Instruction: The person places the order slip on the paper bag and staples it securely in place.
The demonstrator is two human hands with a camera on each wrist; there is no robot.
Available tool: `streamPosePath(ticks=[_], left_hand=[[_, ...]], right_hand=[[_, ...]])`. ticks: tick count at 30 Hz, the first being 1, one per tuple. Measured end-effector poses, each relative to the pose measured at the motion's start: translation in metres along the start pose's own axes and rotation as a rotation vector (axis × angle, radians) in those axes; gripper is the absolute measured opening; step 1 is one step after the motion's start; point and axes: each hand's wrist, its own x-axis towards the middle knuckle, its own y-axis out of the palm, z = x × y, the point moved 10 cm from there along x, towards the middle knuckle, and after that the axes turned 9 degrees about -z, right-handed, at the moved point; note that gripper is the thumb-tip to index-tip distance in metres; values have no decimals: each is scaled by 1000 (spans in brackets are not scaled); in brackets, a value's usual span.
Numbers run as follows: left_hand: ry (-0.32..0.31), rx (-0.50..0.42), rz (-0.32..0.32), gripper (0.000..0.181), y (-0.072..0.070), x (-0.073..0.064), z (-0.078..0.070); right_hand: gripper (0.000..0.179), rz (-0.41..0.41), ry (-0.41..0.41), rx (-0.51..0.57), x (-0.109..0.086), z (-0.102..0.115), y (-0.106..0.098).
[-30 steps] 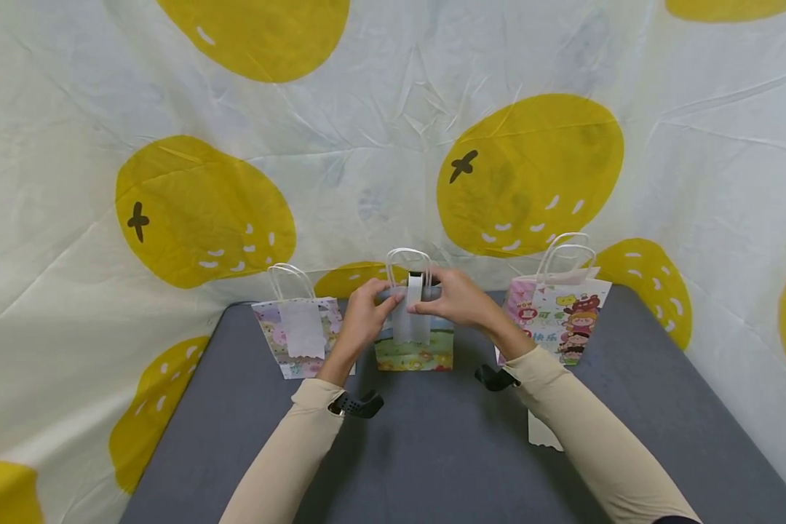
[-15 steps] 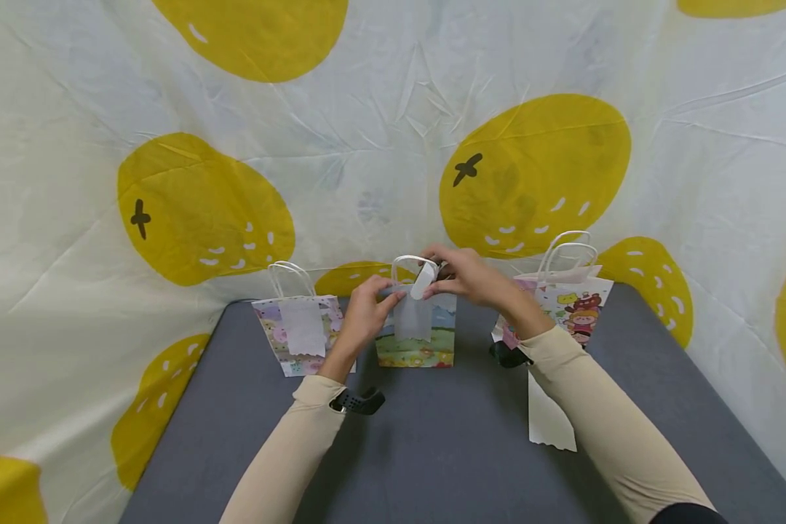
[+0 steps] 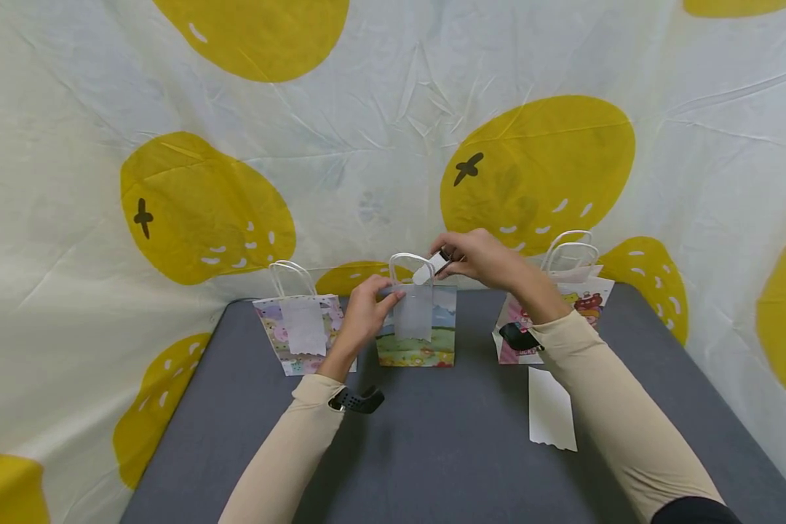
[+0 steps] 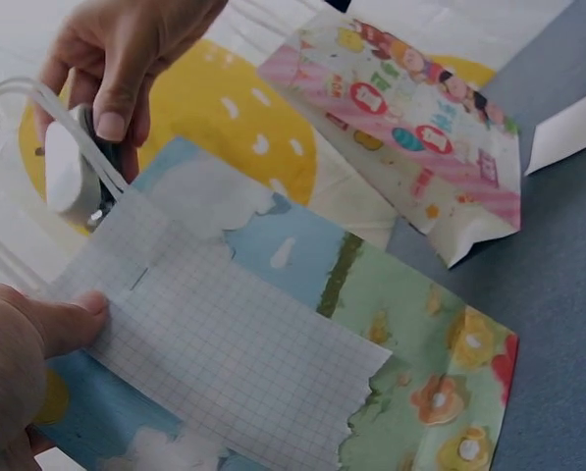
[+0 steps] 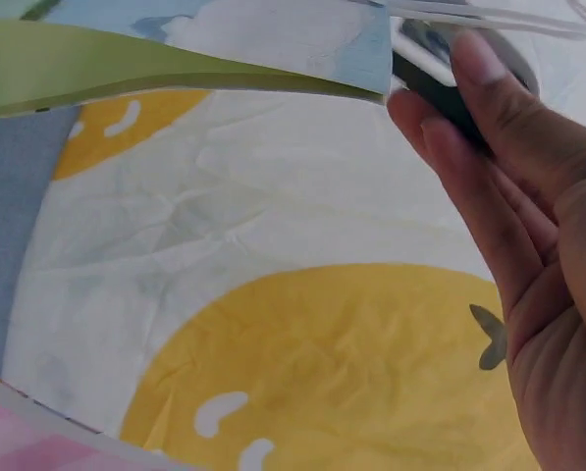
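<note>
In the middle of the table stands a paper gift bag [image 3: 444, 346] with a meadow picture and white handles. A torn piece of grid paper [image 4: 224, 324] lies flat against its front near the top, and a staple shows in it in the left wrist view. My left hand [image 3: 367, 309] pinches the bag's top edge and the paper, thumb in front. My right hand [image 3: 487, 262] holds a small white and black stapler [image 4: 72, 175] beside the bag's handle, just above the top right corner. Part of the stapler is hidden by the fingers.
A pastel gift bag [image 3: 271, 324] with a paper slip [image 3: 304, 329] on its front stands to the left. Another printed bag [image 3: 514, 320] stands right, partly behind my forearm. A torn-edged white paper [image 3: 550, 415] lies on the grey table [image 3: 432, 451]. A lemon-patterned cloth [image 3: 367, 109] hangs behind.
My right hand has drawn the stapler up and right, off the bag's top edge, turning it to a slant. My left hand stays on the bag and paper.
</note>
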Motion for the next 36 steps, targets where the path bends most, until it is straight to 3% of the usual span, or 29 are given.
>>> streamPosePath(ticks=[6,13,20,25,32,36], left_hand=[[3,2,3,15,-1,-1,-2],[-13,17,-5,16,-1,-1,0],[-44,7,-10,19,-3,-1,0],[-58,-8,-12,18,-5,-1,0],[-45,-37,-26,15,-12,-2,-5],[-47,-50,-35,15,-16,-4,-8]], right_hand=[[36,-131,174,54,-18,-10,-18],[30,-237,299,192,-49,-15,-37],[31,-181,357,143,-81,-21,-43],[31,-142,407,200,-106,-26,-42],[30,-116,362,210,-136,-28,-42],[26,-100,403,236,-159,-33,-42]])
